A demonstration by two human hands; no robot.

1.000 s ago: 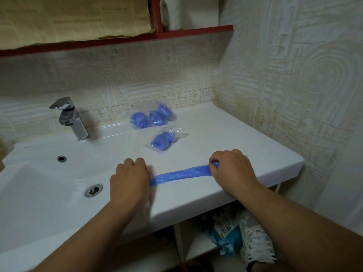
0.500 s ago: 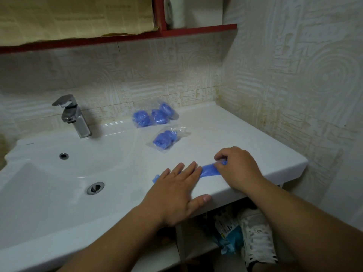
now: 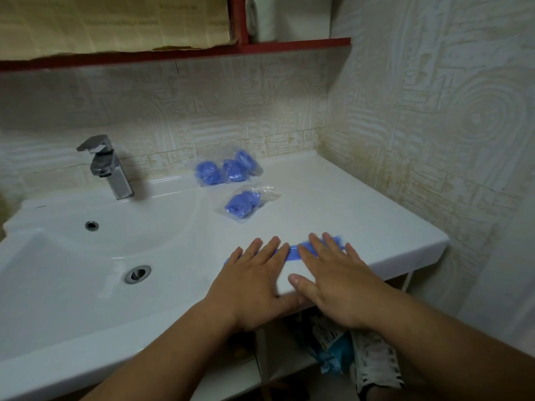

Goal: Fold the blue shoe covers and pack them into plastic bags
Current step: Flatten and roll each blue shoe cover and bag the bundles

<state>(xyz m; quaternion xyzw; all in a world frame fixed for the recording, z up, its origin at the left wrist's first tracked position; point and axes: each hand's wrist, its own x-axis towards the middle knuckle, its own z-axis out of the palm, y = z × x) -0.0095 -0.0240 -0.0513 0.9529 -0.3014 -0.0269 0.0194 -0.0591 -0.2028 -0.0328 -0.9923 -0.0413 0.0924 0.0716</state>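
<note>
A blue shoe cover (image 3: 293,252), folded into a narrow strip, lies along the front of the white vanity top (image 3: 333,206). My left hand (image 3: 257,282) and my right hand (image 3: 335,279) both lie flat on it, fingers straight and spread, pressing it down; only short bits of the strip show between and beside the fingers. Farther back, one clear plastic bag with a packed blue shoe cover (image 3: 242,203) lies on the counter, and a cluster of bagged shoe covers (image 3: 227,169) sits against the wall.
The basin with its drain (image 3: 137,274) fills the left, with a chrome faucet (image 3: 107,166) behind it. A tiled wall closes the right side. Below the counter edge are a shoe (image 3: 376,363) and some packaging. A red shelf (image 3: 289,46) hangs above.
My left hand slid right along the strip and flattened on it. My right hand let go of the strip's right end and now lies flat with fingers spread.
</note>
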